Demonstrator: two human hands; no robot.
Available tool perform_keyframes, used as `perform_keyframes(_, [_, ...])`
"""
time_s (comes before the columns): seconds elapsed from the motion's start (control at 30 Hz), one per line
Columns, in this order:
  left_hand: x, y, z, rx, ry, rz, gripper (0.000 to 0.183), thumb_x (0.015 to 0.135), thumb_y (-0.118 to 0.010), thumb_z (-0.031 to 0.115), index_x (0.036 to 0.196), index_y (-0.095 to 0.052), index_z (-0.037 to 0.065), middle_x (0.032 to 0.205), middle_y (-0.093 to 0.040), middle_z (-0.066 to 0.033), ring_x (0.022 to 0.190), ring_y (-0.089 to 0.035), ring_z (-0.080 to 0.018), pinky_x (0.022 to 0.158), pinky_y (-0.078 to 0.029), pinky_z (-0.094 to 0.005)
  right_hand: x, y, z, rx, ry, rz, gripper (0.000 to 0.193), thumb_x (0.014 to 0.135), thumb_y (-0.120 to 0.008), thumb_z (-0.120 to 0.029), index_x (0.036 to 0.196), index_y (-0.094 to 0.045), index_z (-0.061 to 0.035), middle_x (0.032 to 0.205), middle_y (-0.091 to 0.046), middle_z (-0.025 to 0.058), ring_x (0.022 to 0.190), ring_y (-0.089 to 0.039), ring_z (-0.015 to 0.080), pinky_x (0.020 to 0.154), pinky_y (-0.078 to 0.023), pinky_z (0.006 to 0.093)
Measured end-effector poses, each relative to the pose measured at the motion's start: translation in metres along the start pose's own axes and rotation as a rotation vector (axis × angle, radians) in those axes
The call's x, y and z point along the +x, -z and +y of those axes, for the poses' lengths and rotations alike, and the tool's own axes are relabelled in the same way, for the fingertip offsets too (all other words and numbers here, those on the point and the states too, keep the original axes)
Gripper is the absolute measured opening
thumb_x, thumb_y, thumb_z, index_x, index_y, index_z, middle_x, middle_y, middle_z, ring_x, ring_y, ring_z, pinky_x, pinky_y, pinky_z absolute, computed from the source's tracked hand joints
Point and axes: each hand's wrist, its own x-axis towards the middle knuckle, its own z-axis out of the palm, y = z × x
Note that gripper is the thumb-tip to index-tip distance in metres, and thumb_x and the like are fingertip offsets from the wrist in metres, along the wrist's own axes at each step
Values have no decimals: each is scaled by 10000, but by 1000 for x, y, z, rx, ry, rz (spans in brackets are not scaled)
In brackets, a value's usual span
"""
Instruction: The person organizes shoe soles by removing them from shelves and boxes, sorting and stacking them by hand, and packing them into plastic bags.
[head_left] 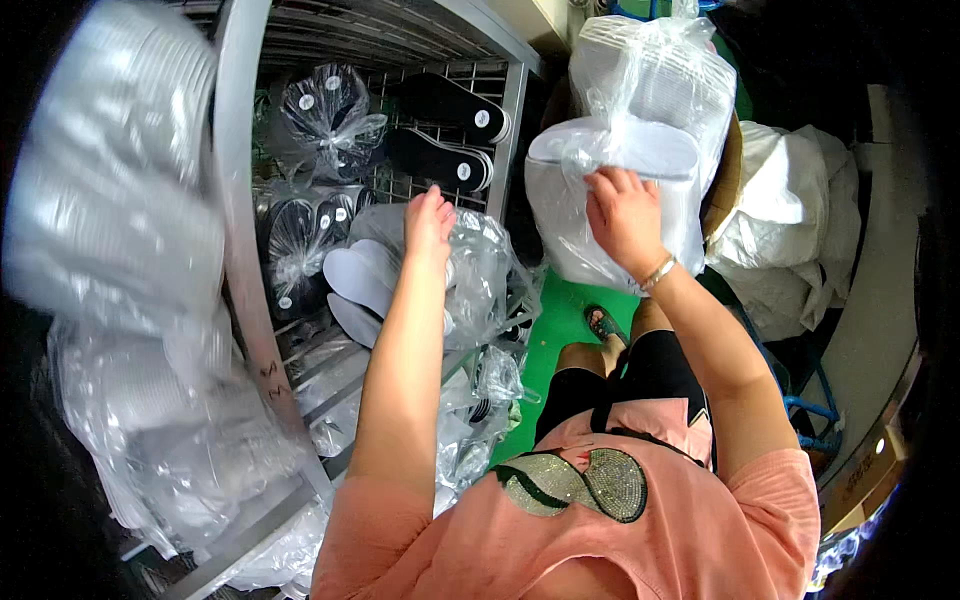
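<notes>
Grey metal wire shelving [236, 180], green floor [560, 320], white sacks [790, 220]

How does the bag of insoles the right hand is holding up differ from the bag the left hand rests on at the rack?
The right hand lifts its bag of white insoles clear of the rack; the left hand rests on a bag of pale insoles lying on the wire shelf. The raised bag looks fuller, its stack packed tight; the shelf bag's insoles lie fanned out and loose. Both bags are clear plastic holding light-coloured insoles.
</notes>
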Motion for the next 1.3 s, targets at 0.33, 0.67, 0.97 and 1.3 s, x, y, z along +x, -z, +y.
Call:
perform_keyframes(0.33, [45, -62, -18, 40, 226, 259, 204, 718, -535, 233, 848, -497, 81, 938, -441, -99, 775, -409, -198, 686, -360, -383, 120, -88, -8, 145, -62, -239, 351, 702, -506, -141, 1024, -422, -28, 898, -477, 140, 834, -476, 307, 658, -432, 384])
perform_keyframes(0.67, [88, -22, -2, -166, -369, 459, 605, 638, -595, 57, 1125, -247, -27, 1137, -330, -156, 1022, -363, -252, 879, -305, -331, 138, -155, -32, 64, -167, -323, 572, 583, -640, -166, 1079, -391, -29, 1005, -440, 109, 975, -405, 262, 710, -420, 374])
perform_keyframes(0.97, [153, -1, 84, 966, -438, 1065, 878, 522, -711, 343, 1156, -185, 40, 1160, -267, -178, 1066, -283, -343, 837, -327, -453, 125, -169, -5, 96, -66, -242, 518, 561, -670, -271, 989, -458, -73, 988, -424, 75, 975, -385, 237, 727, -359, 400])
perform_keyframes(1.3, [133, 49, 101, 1341, -1050, 723, 198, 616, -476, 48, 813, -461, 59, 756, -507, -140, 723, -493, -343, 618, -389, -421, 129, -172, -1, 41, 19, -166, 569, 531, -688, -315, 985, -452, -67, 980, -425, 67, 952, -393, 224, 749, -334, 413])
